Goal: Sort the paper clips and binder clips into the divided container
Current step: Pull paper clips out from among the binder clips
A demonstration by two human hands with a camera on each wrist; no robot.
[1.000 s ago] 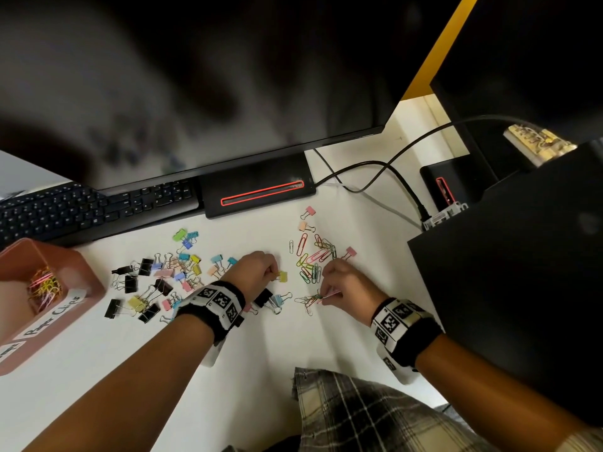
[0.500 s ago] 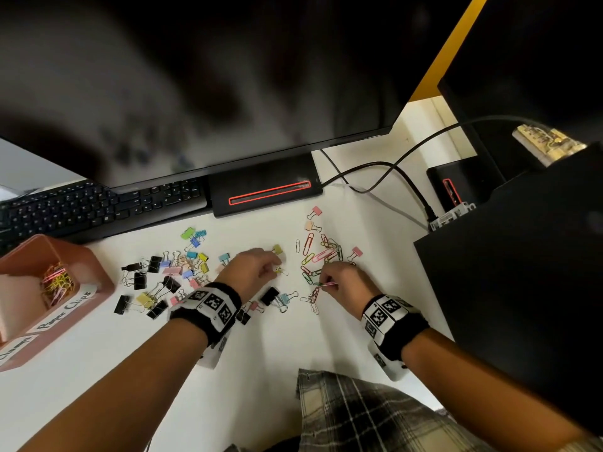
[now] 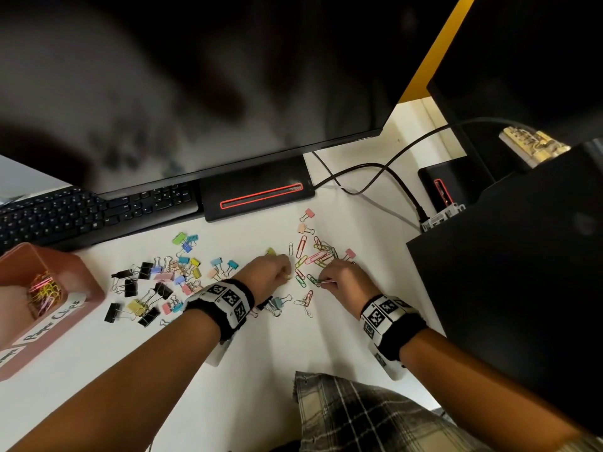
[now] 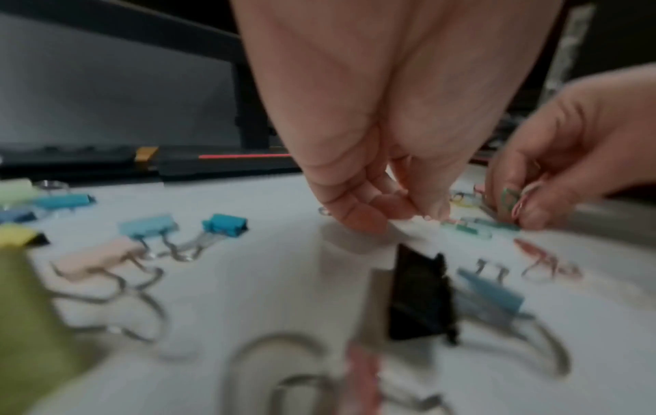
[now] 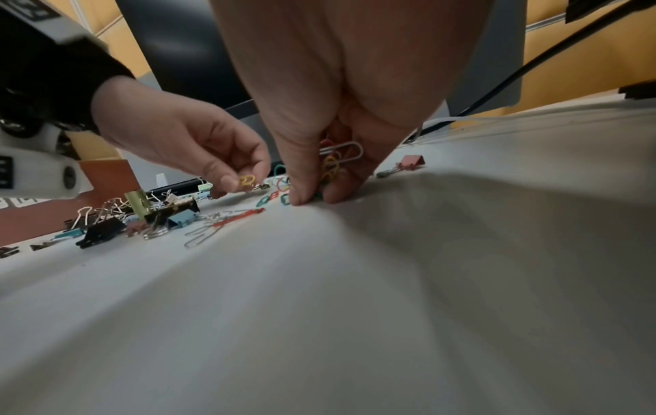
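Paper clips being gathered off the white desk (image 3: 284, 360)

A bunch of coloured wire paper clips (image 5: 335, 160) is gripped in the right hand (image 3: 342, 278); a small yellow clip (image 5: 246, 180) is pinched by the left hand (image 3: 267, 275). Beyond lie loose clips (image 3: 315, 256) — best slid together before being lifted. Far left, the pink divided container (image 3: 81, 298) already holds some — binder clips (image 3: 156, 288) should be kept apart.

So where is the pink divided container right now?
In the head view the pink divided container sits at the desk's far left edge, just in front of the keyboard and left of the scattered binder clips.
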